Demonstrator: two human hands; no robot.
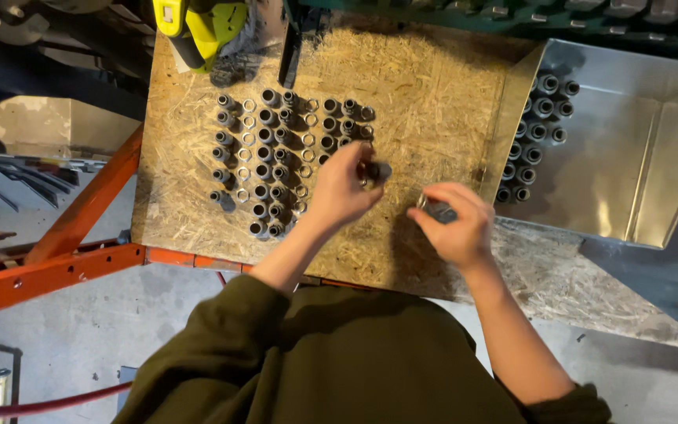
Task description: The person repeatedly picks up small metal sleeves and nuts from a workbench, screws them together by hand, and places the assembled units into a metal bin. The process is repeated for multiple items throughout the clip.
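On the board [433, 102], each hand's fingers grasp one fitting: left [340, 188], right [455, 228].

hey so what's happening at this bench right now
A person in a dark green top stands over a chipboard bench. The left hand holds a small dark metal fitting at the edge of rows of fittings and nuts laid out on the board. The right hand has its grip on another grey fitting. More finished-looking pieces sit lined up in a metal tray on the right.

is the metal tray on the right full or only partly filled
Partly filled: the metal tray holds dark cylindrical fittings only along its left side; the rest shows bare metal.
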